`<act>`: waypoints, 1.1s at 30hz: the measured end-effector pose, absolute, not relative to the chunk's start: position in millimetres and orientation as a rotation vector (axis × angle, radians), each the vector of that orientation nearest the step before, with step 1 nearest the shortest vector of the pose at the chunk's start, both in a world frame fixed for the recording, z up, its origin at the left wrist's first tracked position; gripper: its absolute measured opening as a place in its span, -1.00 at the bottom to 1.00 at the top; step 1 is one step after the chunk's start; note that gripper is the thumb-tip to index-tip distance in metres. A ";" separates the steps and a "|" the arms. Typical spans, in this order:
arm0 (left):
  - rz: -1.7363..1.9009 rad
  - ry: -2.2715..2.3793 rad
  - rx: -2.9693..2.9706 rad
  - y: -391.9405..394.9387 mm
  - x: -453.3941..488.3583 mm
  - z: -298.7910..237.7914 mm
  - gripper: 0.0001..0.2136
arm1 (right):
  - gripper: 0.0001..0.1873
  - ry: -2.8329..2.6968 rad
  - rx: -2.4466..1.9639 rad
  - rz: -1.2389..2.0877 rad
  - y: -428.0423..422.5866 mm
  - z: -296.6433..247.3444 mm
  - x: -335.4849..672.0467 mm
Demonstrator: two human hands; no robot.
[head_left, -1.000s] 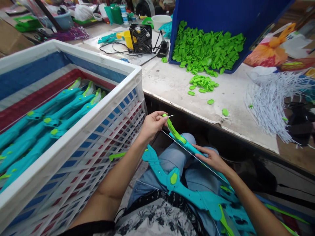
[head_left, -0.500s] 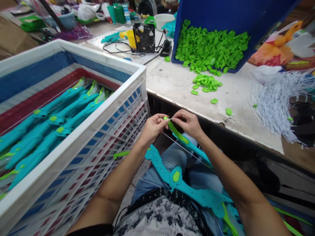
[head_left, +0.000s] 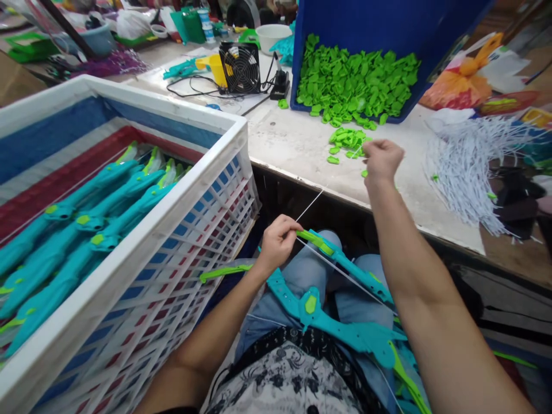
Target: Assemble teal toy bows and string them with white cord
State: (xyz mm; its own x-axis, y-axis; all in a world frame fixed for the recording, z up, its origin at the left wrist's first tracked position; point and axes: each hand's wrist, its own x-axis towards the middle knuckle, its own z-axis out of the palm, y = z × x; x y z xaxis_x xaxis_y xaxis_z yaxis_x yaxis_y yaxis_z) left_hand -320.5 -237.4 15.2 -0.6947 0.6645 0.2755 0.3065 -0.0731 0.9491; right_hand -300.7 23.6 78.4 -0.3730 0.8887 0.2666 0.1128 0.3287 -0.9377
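Note:
Across my lap lies a teal plastic piece (head_left: 332,333) with green parts, which looks like a toy bow. My left hand (head_left: 278,244) is closed in a pinch on the tip of its green limb (head_left: 318,240). A thin white string (head_left: 309,205) runs from those fingers up toward my right hand (head_left: 383,160), whose closed fingers pull it taut above the table edge. Another length of white string (head_left: 345,270) stretches down from my left fingers beside the teal arm. A second green limb (head_left: 224,270) sticks out left of my left forearm.
At left, a white crate (head_left: 168,109) holds several teal-and-green pieces. On the table (head_left: 280,144), a tilted blue bin (head_left: 388,29) spills small green parts (head_left: 347,138). A bundle of white strings (head_left: 466,167) lies right. Farther back stand a black fan (head_left: 240,68) and a white bowl (head_left: 273,37).
My right hand has moved from beside my left hand up and right over the table, drawing the string out. My left hand has dropped slightly. The small green part at its fingertips no longer shows.

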 end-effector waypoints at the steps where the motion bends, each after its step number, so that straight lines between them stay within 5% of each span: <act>1: 1.799 1.880 1.028 -234.9 -322.7 17.5 -0.84 | -0.85 -1.715 -0.873 1.099 20.9 84.6 -298.1; 6: 1.796 1.463 0.525 -205.4 -351.1 34.2 -0.64 | -0.88 -1.922 -0.316 1.100 -91.8 66.3 -267.9; 10: 1.807 1.658 0.614 -199.8 -371.1 50.0 -0.87 | -0.93 -1.817 -0.326 1.259 -150.7 20.4 -257.0; 14: 1.668 2.192 0.981 -216.1 -373.1 63.7 -0.94 | -0.93 -1.614 -0.431 1.441 -145.8 -2.0 -268.7; 22: 1.841 1.465 0.466 -218.1 -358.5 54.2 -0.75 | -0.91 -1.482 -0.481 1.379 -146.4 2.0 -280.9; 33: 1.708 1.459 0.464 -219.1 -358.9 56.0 -0.72 | -0.79 -1.731 -0.366 1.312 -140.1 10.0 -272.2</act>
